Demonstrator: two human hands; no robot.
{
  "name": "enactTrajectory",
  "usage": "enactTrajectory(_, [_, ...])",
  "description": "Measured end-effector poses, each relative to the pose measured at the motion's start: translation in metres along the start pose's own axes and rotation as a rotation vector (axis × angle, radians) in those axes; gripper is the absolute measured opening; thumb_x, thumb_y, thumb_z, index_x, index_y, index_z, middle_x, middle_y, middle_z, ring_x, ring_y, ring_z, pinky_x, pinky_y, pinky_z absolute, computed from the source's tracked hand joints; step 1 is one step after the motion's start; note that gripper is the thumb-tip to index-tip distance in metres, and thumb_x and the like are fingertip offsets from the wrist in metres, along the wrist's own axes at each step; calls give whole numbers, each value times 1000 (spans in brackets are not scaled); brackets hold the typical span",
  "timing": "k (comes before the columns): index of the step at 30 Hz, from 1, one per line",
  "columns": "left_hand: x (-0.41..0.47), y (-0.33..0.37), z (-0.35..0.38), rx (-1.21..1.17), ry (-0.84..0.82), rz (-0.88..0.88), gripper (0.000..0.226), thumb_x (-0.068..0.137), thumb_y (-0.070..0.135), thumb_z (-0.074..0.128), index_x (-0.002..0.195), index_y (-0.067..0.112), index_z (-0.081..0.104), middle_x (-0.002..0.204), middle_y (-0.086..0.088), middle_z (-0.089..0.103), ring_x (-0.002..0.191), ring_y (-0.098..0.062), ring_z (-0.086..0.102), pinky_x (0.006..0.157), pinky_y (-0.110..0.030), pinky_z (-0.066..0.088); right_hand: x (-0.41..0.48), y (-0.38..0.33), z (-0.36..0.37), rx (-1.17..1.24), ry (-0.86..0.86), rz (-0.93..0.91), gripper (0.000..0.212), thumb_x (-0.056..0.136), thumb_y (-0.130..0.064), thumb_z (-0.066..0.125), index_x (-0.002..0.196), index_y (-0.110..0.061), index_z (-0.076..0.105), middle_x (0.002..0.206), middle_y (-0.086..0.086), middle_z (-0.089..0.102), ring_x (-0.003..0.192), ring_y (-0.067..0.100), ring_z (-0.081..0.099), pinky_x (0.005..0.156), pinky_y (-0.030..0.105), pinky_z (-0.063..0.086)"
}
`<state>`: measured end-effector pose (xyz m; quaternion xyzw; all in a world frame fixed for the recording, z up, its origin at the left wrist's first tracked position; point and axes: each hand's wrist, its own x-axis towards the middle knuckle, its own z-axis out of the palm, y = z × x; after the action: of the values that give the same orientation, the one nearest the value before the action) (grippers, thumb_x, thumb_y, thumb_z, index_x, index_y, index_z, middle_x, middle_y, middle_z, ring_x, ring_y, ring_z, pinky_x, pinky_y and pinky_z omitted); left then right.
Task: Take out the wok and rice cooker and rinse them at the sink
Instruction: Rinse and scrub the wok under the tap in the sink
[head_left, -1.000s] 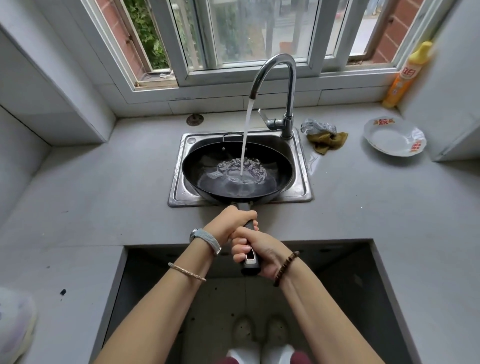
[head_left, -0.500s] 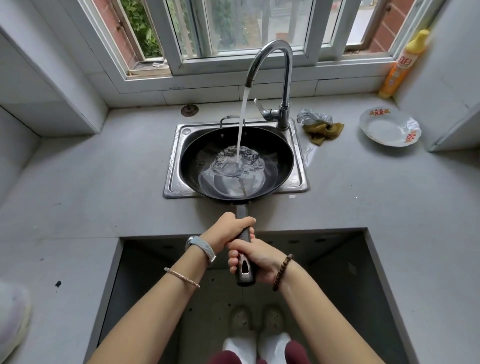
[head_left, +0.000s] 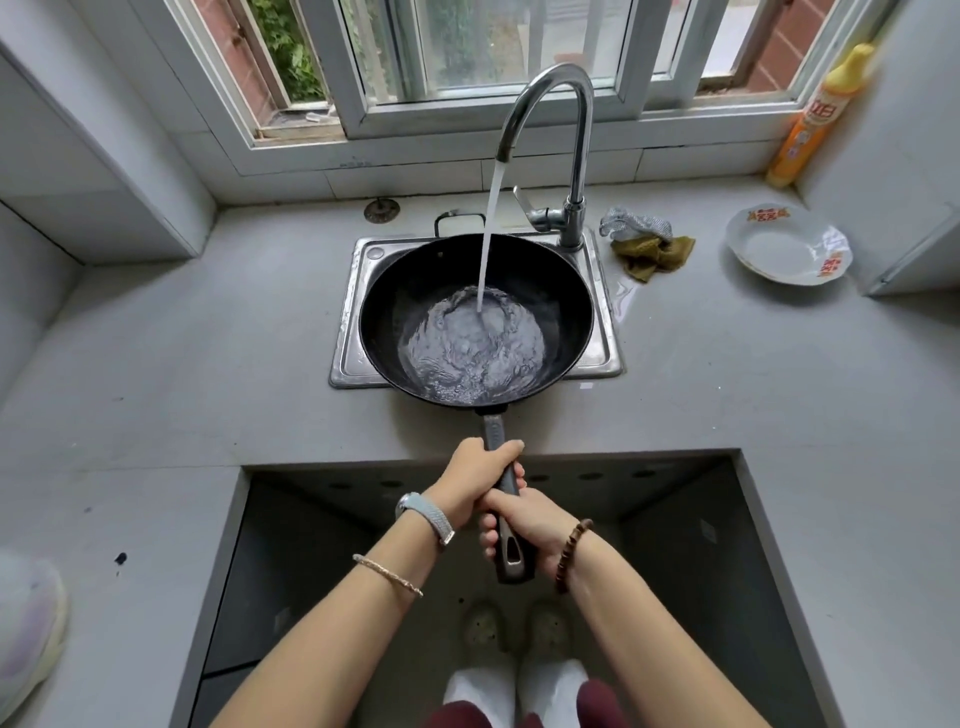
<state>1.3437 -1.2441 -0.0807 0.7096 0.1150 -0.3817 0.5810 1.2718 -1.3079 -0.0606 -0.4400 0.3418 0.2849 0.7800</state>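
Observation:
A black wok (head_left: 563, 291) sits over the steel sink (head_left: 347, 332), covering most of the basin. Water runs from the curved faucet (head_left: 576, 135) into the wok and pools, swirling, toward its near side. The wok's long dark handle (head_left: 496, 434) points toward me. My left hand (head_left: 475, 480) grips the handle nearer the pan. My right hand (head_left: 530, 525) grips it farther back, near the end with the hanging hole. No rice cooker is in view.
A steel scourer and a brownish cloth (head_left: 649, 252) lie right of the faucet. A white dish (head_left: 787, 244) sits further right, and a yellow detergent bottle (head_left: 815, 114) stands in the far corner. An open recess (head_left: 311, 545) in the counter lies under my arms.
The wok has tipped so the pooled water sits more toward its near side, and it has filled further. Both hands keep their grip on the handle.

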Motion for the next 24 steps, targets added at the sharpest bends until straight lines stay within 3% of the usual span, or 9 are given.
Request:
enactTrajectory(11, [4, 35, -2, -113, -23, -41, 30, 94, 14, 57, 66, 4, 52, 42, 2, 56, 36, -9, 54, 41, -17, 45, -11, -32, 12, 73, -54, -70, 26, 91, -2, 43, 69, -16, 39, 48, -2, 39, 36, 7, 37, 37, 17, 36])
enactTrajectory(16, [3, 9, -1, -105, -23, -20, 20, 93, 15, 59, 79, 4, 51, 53, -1, 59, 42, -11, 56, 45, -21, 48, -3, -10, 2, -10, -6, -23, 18, 88, -4, 48, 73, -13, 43, 51, 1, 42, 38, 11, 41, 41, 21, 42])
enactTrajectory(24, [-1, -20, 4, -132, -47, -60, 19, 93, 13, 62, 77, 6, 53, 54, 0, 59, 43, -10, 57, 45, -22, 49, 7, 17, -5, -117, 155, -16, 15, 90, -7, 53, 76, -8, 49, 57, 5, 48, 42, 15, 47, 44, 24, 43])
